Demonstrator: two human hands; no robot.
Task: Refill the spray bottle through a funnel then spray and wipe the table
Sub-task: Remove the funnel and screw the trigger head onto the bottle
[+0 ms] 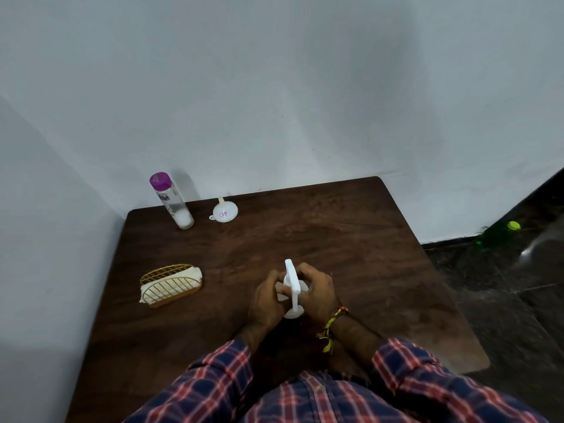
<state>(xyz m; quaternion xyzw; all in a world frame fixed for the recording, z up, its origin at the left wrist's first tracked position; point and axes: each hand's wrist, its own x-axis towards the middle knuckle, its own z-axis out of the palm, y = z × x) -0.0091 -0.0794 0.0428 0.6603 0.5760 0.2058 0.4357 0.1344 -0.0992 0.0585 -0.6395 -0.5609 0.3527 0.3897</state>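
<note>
Both hands close around a white spray bottle [292, 288] at the near middle of a dark wooden table [351, 239]. The left hand [267, 300] curls its fingers round the bottle's left side, and the right hand [317, 293] wraps the right side, fingers bent over the neck just behind the white spray head, which stands up between the 2 hands. The bottle's body is mostly hidden by the fingers; whether its head is screwed tight cannot be told. Both forearms reach in from the near edge in plaid sleeves, and a yellow thread band [331, 326] circles the right wrist.

To the left of the hands, well apart, a gold wire holder [171, 283] carries a folded white cloth [195, 273]. At the far left of the table a clear bottle with a purple cap [171, 199] stands upright, with a white funnel [224, 210] just beside it on the right, mouth down, spout pointing up.

The table sits in a corner of pale walls [274, 87]. On the dark floor to the right lies a green bottle [497, 232].
</note>
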